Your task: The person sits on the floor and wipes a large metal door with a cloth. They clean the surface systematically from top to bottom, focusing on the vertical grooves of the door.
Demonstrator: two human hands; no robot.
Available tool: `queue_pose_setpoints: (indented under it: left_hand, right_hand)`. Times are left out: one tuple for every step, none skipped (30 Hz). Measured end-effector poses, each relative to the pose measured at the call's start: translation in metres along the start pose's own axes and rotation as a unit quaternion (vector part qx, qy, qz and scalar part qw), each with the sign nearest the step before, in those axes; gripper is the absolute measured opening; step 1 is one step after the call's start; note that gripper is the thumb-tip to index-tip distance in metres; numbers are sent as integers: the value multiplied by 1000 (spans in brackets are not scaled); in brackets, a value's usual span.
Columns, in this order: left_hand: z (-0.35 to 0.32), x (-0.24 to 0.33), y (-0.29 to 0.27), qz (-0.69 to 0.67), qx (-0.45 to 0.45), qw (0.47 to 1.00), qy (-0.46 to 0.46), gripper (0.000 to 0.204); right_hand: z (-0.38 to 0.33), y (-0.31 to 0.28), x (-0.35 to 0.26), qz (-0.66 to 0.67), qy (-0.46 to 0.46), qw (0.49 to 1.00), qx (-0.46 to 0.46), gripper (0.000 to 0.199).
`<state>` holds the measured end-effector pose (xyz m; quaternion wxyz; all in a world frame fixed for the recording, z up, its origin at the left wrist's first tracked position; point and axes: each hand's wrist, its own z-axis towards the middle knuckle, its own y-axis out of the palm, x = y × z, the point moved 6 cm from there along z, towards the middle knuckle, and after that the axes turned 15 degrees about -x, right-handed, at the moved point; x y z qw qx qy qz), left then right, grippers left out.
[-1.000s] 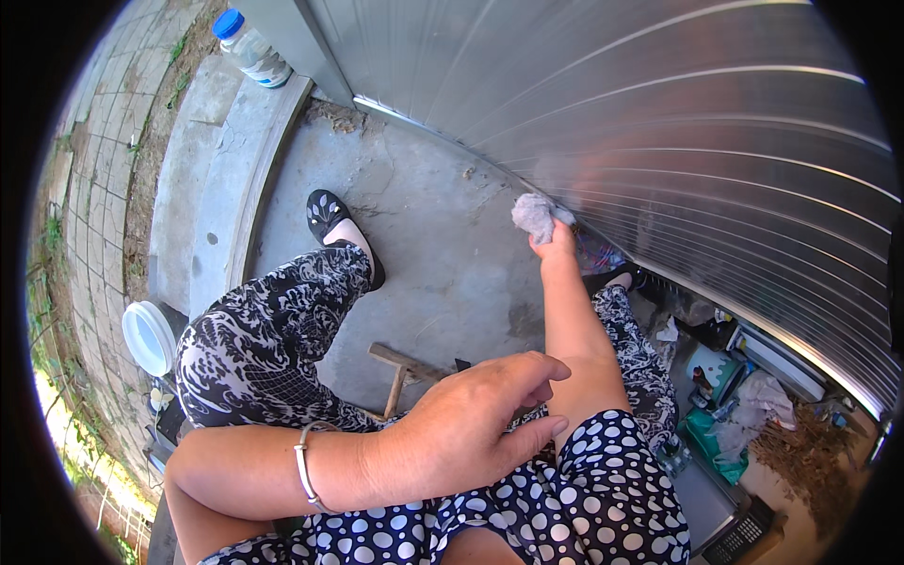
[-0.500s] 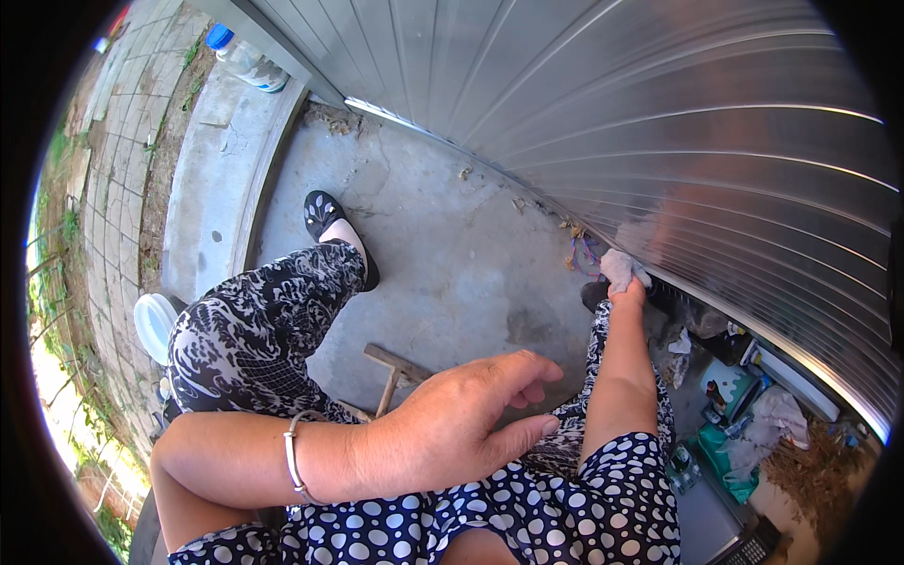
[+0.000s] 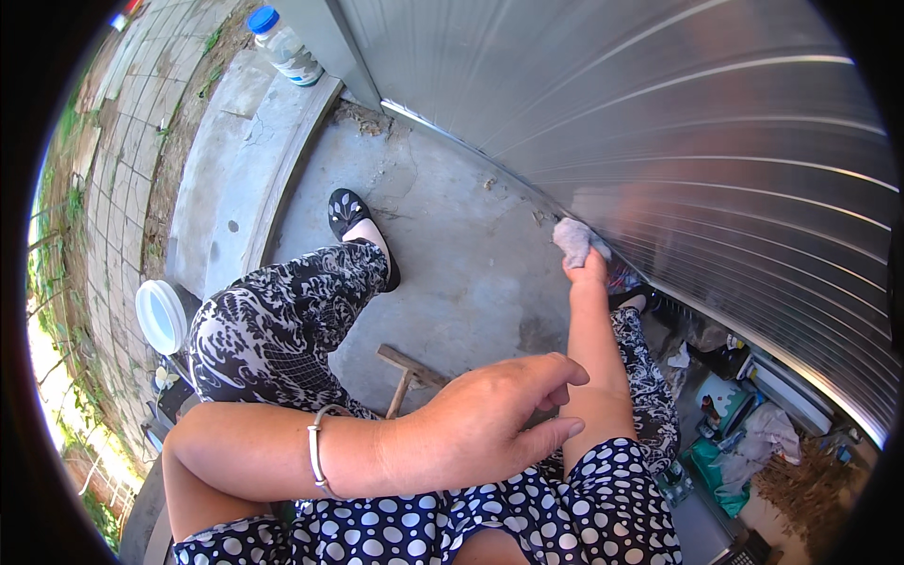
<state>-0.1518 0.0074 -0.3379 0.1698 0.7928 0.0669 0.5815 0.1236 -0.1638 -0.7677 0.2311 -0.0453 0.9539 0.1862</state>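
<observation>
A crumpled pale grey cloth (image 3: 571, 241) is gripped in my right hand (image 3: 589, 269), its arm stretched out ahead. Hand and cloth are at the lower edge of the ribbed metal panel (image 3: 659, 141); whether the cloth touches it I cannot tell. Across my lap lies my left forearm, a silver bangle (image 3: 318, 452) round the wrist. My left hand (image 3: 490, 414) hangs over my lap with fingers loosely bent, thumb apart and nothing visible in it.
A concrete ledge (image 3: 240, 160) runs along the left, with a blue-capped clear jar (image 3: 282, 49) at its far end. Beside my left knee is a white tub (image 3: 162, 318). A wooden piece (image 3: 403, 365) lies on the floor; bags and dry brush (image 3: 800, 480) crowd the lower right.
My right hand has moved left and slightly farther away along the panel's foot with the cloth. The view has shifted a little. My left hand keeps its loose pose.
</observation>
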Motion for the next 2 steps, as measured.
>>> queue_pose_setpoints:
  left_hand:
    - [-3,1,-1,-1,1,1000,5,41]
    - [-6,1,-3,-3,4,1000,9,42]
  right_hand:
    - [-1,21,8,-12,4,1000,-10,9]
    - [-1,29,10,-15,5,1000,-14,9]
